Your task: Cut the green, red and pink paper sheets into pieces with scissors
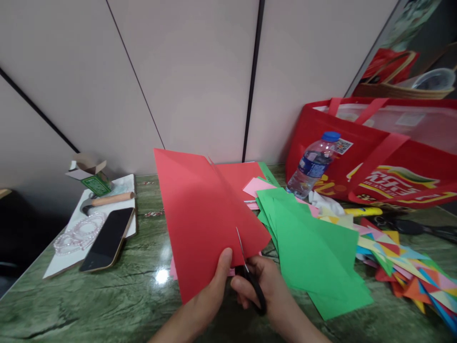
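Scissors (257, 290) in your right hand (268, 281), you work a cut into a red sheet (196, 205) at the centre of the frame, held up over a green marbled worktop (143, 305). Your left hand (209, 295) grips the sheet near its lower edge, thumb on top; your right hand closes around the black handles, the bladed end pointing up the frame.

The cut looks under way but unfinished: the blade lies over the lower part of the sheet, the right-hand portion tilts away as a flap, and the paper above appears joined. How far the slit runs cannot be told. Another red sheet (246, 174) lies behind, and green sheets (314, 247) fan out right of centre. Multicoloured paper pieces (421, 276) crowd the lower right, apparently finished.

At upper right, a red bag (360, 143) carries large white characters, smaller lettering below and a square QR code (343, 146), none of it legible with confidence. Beside it, a bottle (303, 178) wears a blue label too small to read. White print on the green box (96, 183) at left is equally unreadable.
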Demonstrator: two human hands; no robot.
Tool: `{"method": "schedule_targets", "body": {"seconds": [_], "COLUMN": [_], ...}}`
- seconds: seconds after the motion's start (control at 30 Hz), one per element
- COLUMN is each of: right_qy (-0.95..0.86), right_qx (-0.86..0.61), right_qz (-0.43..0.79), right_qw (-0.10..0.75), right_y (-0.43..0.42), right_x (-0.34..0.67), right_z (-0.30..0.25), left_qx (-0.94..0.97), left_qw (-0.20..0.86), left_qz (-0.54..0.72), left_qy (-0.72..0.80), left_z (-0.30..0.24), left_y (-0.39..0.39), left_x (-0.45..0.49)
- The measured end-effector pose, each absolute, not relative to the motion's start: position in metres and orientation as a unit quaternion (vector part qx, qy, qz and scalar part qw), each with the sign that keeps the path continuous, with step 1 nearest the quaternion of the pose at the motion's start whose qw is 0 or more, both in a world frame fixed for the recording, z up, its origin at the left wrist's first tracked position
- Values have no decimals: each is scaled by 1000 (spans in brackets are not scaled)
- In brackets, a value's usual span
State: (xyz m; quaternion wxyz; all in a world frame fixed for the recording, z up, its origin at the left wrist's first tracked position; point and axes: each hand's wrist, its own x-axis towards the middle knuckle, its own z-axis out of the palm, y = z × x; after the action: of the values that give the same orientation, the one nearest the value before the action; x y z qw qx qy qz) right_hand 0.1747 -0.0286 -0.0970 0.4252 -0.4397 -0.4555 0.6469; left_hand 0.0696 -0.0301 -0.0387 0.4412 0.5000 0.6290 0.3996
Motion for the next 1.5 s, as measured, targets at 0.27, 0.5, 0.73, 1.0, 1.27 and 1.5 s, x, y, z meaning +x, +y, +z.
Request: {"method": "schedule_targets", "body": {"seconds": [0.27,0.5,0.73,1.0,1.27,1.5], "right_qy": [-441,-385,-435,-464,-421,-279], "right_qx": [-442,-547,-538,-440,-143,-390], "right_qz": [643,561,558,643,837,635], "right_qw": [443,488,458,421,318,606], "right_y": [-28,-18,-20,-24,-17,3], "right_x": [174,176,179,180,218,219], "right_z": [-88,-78,-81,-88,-81,-80], "left_qx": [476,654,392,351,364,406], "left_qw": [408,478,642,646,533,642], "left_qz": [388,362,534,563,611,510], "left_qy": [675,462,386,377,459,404], "left_z": [-37,-34,-24,-31,-13,-8], "left_y": [-29,-8,30,25,30,12], "left_x": [64,34,0,1,-25,-22]}}
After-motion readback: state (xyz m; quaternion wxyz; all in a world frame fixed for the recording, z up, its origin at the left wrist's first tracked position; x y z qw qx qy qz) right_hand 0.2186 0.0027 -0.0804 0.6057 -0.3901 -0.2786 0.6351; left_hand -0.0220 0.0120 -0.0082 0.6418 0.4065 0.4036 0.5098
